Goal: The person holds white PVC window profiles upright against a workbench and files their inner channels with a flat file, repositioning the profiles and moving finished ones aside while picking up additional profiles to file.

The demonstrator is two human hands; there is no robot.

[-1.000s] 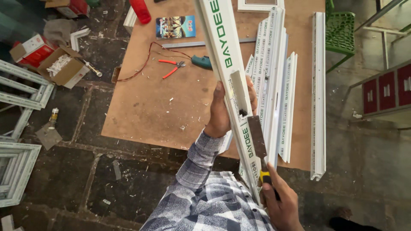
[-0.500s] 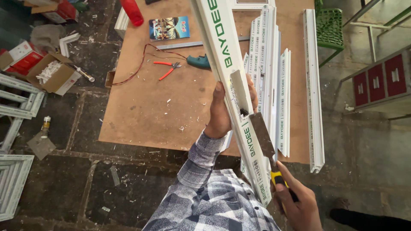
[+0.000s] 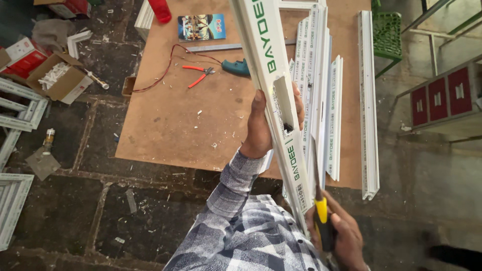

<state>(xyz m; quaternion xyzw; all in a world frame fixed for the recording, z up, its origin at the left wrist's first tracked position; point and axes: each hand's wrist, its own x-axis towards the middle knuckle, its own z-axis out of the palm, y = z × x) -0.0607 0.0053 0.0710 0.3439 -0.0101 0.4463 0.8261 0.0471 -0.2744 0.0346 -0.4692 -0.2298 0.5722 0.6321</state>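
White profile (image 3: 281, 108) in left grip (image 3: 261, 128); chisel (image 3: 321, 216) in right grip (image 3: 341, 236)

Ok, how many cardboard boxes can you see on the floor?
2, maybe more hidden off-frame. An open brown cardboard box holding white pieces lies on the floor left of the board. A red and white box sits just beyond it, at the left edge.

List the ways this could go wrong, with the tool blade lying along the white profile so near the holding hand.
1. The blade of the yellow-handled tool in the right hand points up along the white profile toward the left hand; a slip might cut its fingers.
2. The long profile is held in the air by one hand only, so it may twist or swing.
3. A swing could knock the stacked white profiles on the board table.
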